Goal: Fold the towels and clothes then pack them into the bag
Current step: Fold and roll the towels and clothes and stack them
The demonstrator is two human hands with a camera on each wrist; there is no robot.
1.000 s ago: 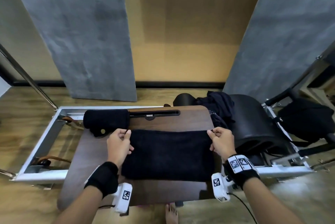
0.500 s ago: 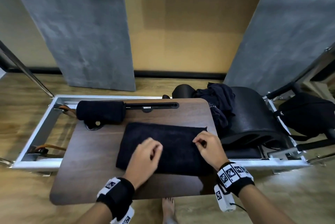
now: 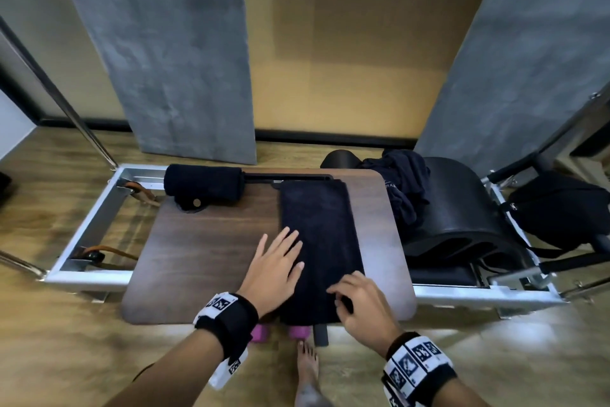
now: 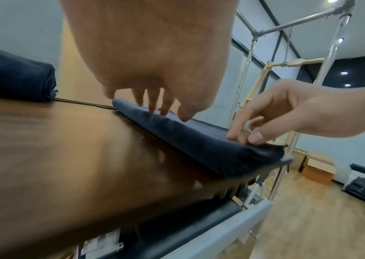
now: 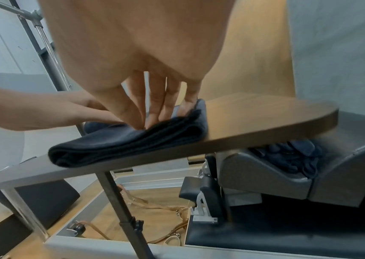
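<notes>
A dark folded towel (image 3: 320,235) lies lengthwise, front to back, on the brown table (image 3: 211,258). My left hand (image 3: 287,251) rests flat with straight fingers on the towel's left edge. At the towel's near end my right hand (image 3: 343,294) has curled fingers that pinch the top layers, as the right wrist view shows (image 5: 146,122). A rolled dark towel (image 3: 204,189) sits at the table's back left. Crumpled dark clothes (image 3: 399,185) lie on a black padded barrel (image 3: 462,218) to the right. Further right hangs a black bag (image 3: 558,212).
A metal frame (image 3: 95,225) with leather straps runs under and around the table. Pink weights (image 3: 260,334) and a bare foot (image 3: 307,363) are on the floor at the table's front edge. Grey panels stand against the back wall.
The towel lay crosswise with both hands at its far corners. It now lies turned lengthwise, my left hand flat on it and my right at its near end.
</notes>
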